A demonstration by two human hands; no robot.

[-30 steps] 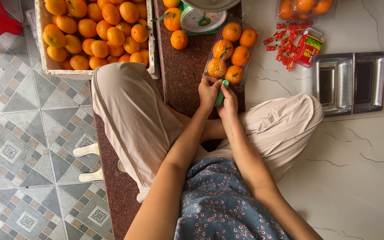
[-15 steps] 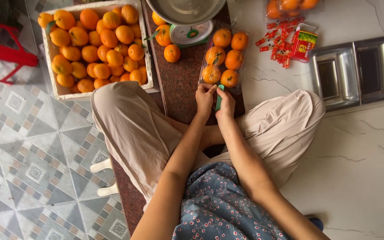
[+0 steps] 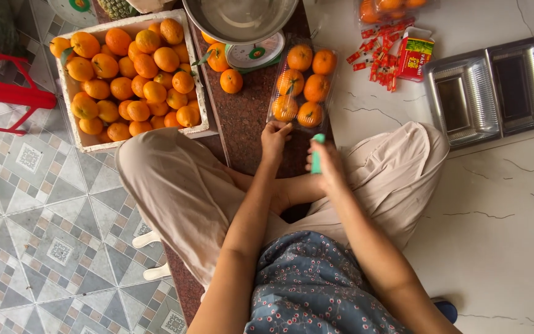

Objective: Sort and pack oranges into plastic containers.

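Two hands work at the near end of one clear plastic clamshell pack of six oranges (image 3: 301, 83): the left hand (image 3: 275, 137) pinches the pack's near edge with its fingertips, while the right hand (image 3: 327, 162) is closed around a small green plastic hand tool (image 3: 317, 153), held upright just beside the pack and not touching it. The pack lies on the dark red speckled stone strip (image 3: 251, 117), already filled and lidded, so the filling looks done and the closing of its near edge seems to be in hand. Beyond it stand a green dial scale with a steel pan (image 3: 242, 28), one loose orange (image 3: 231, 81) and a white foam crate heaped with oranges (image 3: 131, 74). To the right, empty clear trays (image 3: 488, 89) and small red sachets (image 3: 381, 62) wait on the white floor
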